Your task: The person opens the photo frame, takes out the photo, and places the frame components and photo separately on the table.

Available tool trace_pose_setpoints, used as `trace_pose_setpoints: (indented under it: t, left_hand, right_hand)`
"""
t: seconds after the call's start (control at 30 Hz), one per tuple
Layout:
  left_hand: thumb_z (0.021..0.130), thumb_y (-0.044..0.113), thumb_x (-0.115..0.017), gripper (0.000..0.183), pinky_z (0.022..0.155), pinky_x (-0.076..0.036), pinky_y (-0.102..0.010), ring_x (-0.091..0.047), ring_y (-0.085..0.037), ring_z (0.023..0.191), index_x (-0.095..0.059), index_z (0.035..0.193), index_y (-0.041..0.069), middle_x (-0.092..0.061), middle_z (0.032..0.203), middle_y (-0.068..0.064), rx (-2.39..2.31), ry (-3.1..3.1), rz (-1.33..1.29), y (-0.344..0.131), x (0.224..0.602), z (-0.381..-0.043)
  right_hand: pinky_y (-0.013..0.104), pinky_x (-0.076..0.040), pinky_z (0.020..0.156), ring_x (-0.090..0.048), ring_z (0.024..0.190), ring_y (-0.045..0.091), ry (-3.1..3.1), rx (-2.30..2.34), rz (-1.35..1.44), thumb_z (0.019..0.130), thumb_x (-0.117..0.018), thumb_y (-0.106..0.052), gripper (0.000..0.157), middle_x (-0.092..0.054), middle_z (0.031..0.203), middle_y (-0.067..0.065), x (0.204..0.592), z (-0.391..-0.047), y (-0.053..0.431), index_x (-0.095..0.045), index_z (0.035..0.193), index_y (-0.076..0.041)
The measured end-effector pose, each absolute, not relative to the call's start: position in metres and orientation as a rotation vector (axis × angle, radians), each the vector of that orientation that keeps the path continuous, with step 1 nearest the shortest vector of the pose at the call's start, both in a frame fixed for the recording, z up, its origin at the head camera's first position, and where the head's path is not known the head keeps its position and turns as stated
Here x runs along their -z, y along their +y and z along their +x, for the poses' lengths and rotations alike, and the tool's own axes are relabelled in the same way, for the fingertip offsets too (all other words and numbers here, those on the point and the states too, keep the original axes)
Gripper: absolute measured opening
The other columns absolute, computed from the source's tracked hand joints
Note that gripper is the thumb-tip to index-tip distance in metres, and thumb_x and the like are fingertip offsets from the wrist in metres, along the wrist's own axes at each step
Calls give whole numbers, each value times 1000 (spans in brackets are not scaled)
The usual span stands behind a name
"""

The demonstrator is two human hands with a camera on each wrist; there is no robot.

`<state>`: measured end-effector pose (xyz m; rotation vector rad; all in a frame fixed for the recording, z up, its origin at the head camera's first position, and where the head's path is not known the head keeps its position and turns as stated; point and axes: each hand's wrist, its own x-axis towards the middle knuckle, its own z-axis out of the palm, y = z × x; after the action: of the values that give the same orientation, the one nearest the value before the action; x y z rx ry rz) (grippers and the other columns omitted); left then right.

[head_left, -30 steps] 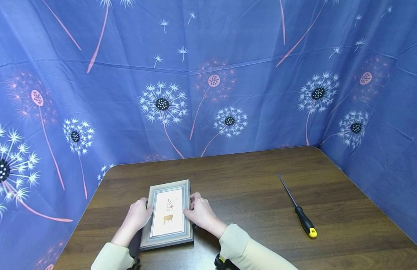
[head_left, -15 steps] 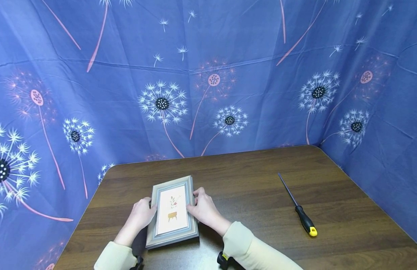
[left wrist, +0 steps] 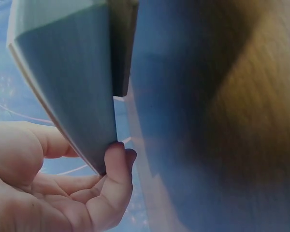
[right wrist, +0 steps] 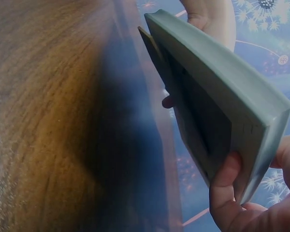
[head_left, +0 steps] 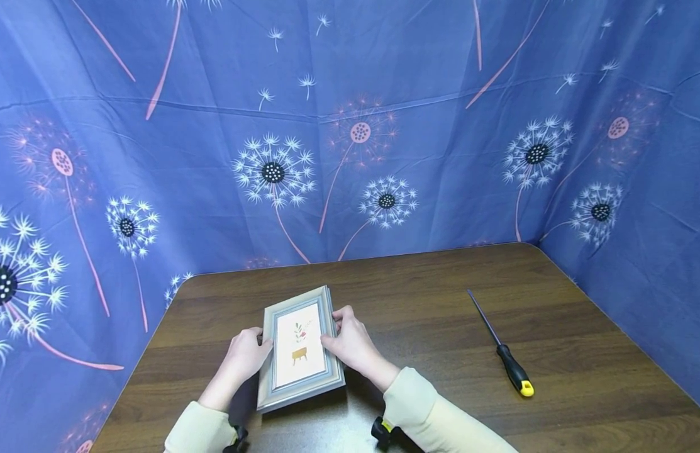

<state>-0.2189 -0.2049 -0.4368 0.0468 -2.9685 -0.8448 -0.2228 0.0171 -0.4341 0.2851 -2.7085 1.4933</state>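
Observation:
A picture frame [head_left: 300,395] with a grey-blue moulding is held between both hands, its plant-pot print facing up in the head view. My left hand [head_left: 244,357] grips the left side, thumb on the front edge and fingers curled behind. Opposite it, my right hand [head_left: 355,343] pinches the right side, thumb on the front and fingers round the back. In both wrist views the frame [left wrist: 70,82] stands clear of the tabletop. The right wrist view shows the dark back [right wrist: 198,111] of the frame, with a stand flap [right wrist: 153,53] jutting out from it.
A screwdriver [head_left: 505,358] with a black and yellow handle lies on the right of the brown wooden table [head_left: 417,302]. Blue cloth [head_left: 338,75] with dandelion prints hangs behind the table and along its right side.
Both hands have moved the picture frame to the right and a little away from me, tilting it slightly. The screwdriver has stayed in place.

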Motion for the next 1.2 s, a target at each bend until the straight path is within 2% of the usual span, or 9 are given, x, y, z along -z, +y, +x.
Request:
trace_pose_setpoints:
  t: [0.2, 0.3, 0.53, 0.87, 1.07, 1.2]
  left_hand:
    - [87, 11, -57, 34, 76, -54, -48, -63, -37, 93, -60, 109, -15, -66, 97, -25, 887, -2951, 42, -200, 438, -221]
    - [88, 11, -57, 34, 73, -54, -45, -64, -32, 88, -60, 108, -15, -67, 93, -22, 914, -2946, 43, -198, 437, -221]
    - [88, 10, -57, 30, 62, -51, -36, -57, -21, 73, -62, 105, -14, -64, 81, -12, 950, -2934, 40, -193, 435, -219]
    - [89, 12, -56, 31, 62, -50, -33, -56, -20, 75, -61, 108, -12, -63, 83, -10, 1028, -2938, 72, -189, 439, -222]
    - [89, 12, -56, 33, 60, -50, -31, -57, -20, 76, -60, 112, -12, -63, 86, -11, 1090, -2933, 94, -185, 440, -225]
    - [90, 13, -56, 33, 60, -48, -29, -56, -20, 77, -61, 112, -11, -62, 85, -9, 1102, -2922, 93, -183, 440, -226]
  right_hand:
    - [28, -53, 63, -54, 78, 19, -2689, -1551, 285, 76, -74, -11, 52, -54, 89, 9, 428, -223, 21, -45, 117, 3]
    - [28, -53, 62, -54, 77, 19, -2664, -1565, 311, 74, -74, -9, 55, -54, 89, 11, 425, -224, 22, -44, 119, 3]
    - [23, -57, 58, -61, 73, 17, -2663, -1633, 353, 75, -71, -7, 74, -56, 92, 12, 421, -225, 23, -35, 139, 3]
    - [28, -57, 66, -61, 77, 20, -2692, -1559, 336, 73, -72, -9, 77, -58, 92, 12, 415, -225, 25, -34, 140, 2]
    - [33, -60, 68, -65, 86, 27, -2692, -1581, 358, 75, -69, -7, 77, -62, 103, 21, 410, -226, 26, -32, 141, 2]
    - [42, -59, 76, -63, 102, 37, -2698, -1573, 370, 76, -69, -8, 76, -58, 116, 28, 406, -227, 28, -31, 142, 1]
